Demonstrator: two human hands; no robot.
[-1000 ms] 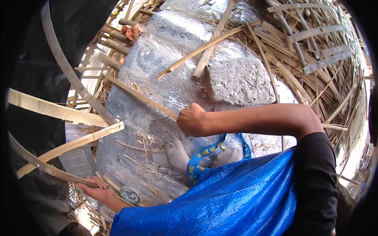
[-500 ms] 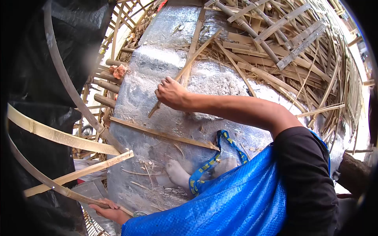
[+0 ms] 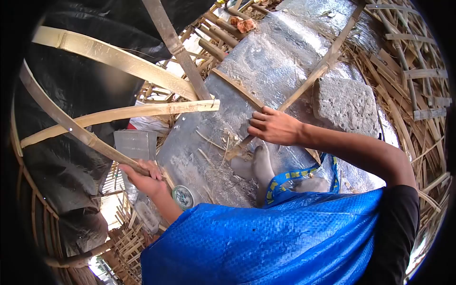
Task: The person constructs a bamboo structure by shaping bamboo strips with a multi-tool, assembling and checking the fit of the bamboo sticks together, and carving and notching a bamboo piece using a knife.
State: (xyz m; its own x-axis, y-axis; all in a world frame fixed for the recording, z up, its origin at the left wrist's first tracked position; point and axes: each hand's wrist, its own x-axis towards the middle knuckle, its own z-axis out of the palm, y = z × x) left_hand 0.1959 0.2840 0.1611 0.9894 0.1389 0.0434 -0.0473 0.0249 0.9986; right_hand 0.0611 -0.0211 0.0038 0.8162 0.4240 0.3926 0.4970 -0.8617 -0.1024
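Note:
My left hand, at the lower left, is closed around a long curved bamboo strip that arcs up to the left. My right hand grips a bamboo stick, which slants from the upper right down past my fist towards my feet. Further bamboo pieces sit above my left hand: a broad pale strip, a narrower pale one and a greyish one. Another flat strip lies on the silvery sheet, partly hidden behind my right hand.
A rough grey block rests right of my right hand. Beside my left wrist is a round tin. Blue woven sheeting covers my lap, with a blue-yellow strap near my feet. Bamboo strips are piled at right; black sheeting hangs left.
The view has swung to the left, so things appear further right. My right hand has come down nearer my feet, still holding the stick. My left hand keeps its grip on the curved strip.

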